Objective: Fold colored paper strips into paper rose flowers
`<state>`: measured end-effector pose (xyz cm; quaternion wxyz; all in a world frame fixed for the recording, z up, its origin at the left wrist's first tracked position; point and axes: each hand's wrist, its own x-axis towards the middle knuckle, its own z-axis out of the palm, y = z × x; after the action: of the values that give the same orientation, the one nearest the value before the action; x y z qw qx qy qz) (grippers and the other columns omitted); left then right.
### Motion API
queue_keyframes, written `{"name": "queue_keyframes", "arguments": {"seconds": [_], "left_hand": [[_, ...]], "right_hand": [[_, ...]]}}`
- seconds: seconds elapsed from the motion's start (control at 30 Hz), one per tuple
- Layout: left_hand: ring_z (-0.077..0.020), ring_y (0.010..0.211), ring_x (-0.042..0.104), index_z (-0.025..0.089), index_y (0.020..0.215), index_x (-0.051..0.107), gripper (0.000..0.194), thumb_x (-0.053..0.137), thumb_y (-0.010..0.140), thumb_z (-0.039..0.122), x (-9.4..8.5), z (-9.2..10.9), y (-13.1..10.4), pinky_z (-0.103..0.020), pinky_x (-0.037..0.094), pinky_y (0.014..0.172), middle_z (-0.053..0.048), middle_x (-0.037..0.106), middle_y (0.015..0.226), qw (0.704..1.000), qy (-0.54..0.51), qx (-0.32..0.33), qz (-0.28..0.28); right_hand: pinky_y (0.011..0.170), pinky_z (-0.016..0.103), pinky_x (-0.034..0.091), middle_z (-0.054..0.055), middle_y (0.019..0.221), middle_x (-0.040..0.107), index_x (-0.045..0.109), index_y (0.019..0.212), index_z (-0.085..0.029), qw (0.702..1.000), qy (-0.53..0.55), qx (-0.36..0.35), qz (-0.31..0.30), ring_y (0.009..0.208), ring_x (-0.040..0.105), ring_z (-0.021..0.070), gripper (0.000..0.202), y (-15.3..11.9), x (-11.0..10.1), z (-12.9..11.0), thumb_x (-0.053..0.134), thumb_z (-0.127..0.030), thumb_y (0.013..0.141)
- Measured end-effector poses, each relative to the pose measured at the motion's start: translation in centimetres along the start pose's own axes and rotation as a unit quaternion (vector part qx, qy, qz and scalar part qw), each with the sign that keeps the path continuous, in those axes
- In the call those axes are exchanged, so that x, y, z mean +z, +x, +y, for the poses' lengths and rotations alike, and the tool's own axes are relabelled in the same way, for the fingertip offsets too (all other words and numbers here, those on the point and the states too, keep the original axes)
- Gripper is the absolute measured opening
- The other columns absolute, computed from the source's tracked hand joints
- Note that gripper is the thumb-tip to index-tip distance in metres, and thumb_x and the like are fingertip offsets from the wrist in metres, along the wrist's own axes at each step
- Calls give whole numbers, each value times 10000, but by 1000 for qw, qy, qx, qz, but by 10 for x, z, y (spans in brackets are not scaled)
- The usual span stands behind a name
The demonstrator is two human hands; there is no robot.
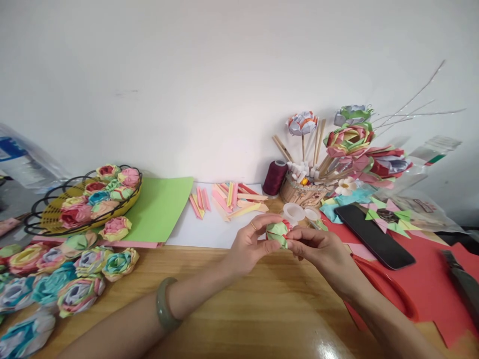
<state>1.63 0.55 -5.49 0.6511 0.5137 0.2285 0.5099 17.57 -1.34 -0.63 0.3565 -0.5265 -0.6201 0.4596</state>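
Note:
A small folded paper flower [277, 232], light green with some red, is held between both hands above the wooden table. My left hand [252, 243] pinches it from the left, thumb in front and fingers behind; a ring is on one finger and a jade-green bangle on the wrist. On the right side of the flower, my right hand [318, 248] grips its edge with thumb and fingers closed. Part of the flower is covered by the fingertips. Behind the hands, folded paper strips [239, 199] in pink, yellow and red lie on white sheets [187, 230].
At left are a yellow basket [48, 212] of paper flowers, several loose flowers [80, 296] and green paper [160, 204]. At right stand purple thread [275, 178] and a holder [303, 192] with sticks; a phone [374, 237], red scissors handles [389, 286] and red paper [430, 284] lie nearer.

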Motion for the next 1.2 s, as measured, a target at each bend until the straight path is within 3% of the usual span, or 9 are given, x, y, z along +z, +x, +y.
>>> {"name": "queue_keyframes", "arguments": {"seconds": [0.13, 0.37, 0.6, 0.8, 1.2], "left_hand": [[-169, 1019, 513, 253, 1037, 589, 343, 652, 703, 207, -1, -1, 1, -289, 418, 847, -36, 539, 1159, 1000, -8, 4, 12], [-169, 1009, 511, 237, 1014, 597, 335, 665, 687, 209, 1, 0, -1, -289, 422, 857, -37, 544, 1144, 1000, -13, -5, 11], [-162, 961, 520, 253, 1037, 582, 360, 665, 687, 238, 1, 0, -2, -260, 482, 730, -44, 549, 1143, 997, -53, -56, 8], [-174, 1000, 517, 238, 1005, 603, 342, 677, 672, 223, 2, 1, 0, -296, 440, 839, -39, 537, 1156, 999, -18, -23, 21], [-201, 1052, 493, 233, 1001, 611, 353, 688, 657, 217, 1, 1, -1, -310, 412, 863, -57, 513, 1171, 1000, 4, -10, 15]], "right_hand": [[520, 230, 379, 8, 614, 557, 668, 691, -166, 1000, 6, 9, -29, 566, 455, 112, 304, 0, -4, 2, 608, -464, 706], [518, 233, 382, 19, 630, 574, 659, 682, -159, 999, 9, 35, -14, 559, 450, 113, 343, 0, -1, 3, 630, -501, 668], [527, 225, 388, 4, 609, 560, 642, 665, -163, 998, 51, 35, -33, 558, 469, 106, 311, 3, -1, 6, 605, -469, 711], [507, 226, 375, -1, 588, 553, 651, 655, -164, 999, 26, 36, -6, 534, 441, 102, 315, 2, 0, 1, 638, -478, 667], [494, 234, 367, 12, 600, 581, 660, 632, -166, 999, 18, 31, 13, 522, 435, 103, 292, 0, 1, 0, 672, -458, 617]]}}
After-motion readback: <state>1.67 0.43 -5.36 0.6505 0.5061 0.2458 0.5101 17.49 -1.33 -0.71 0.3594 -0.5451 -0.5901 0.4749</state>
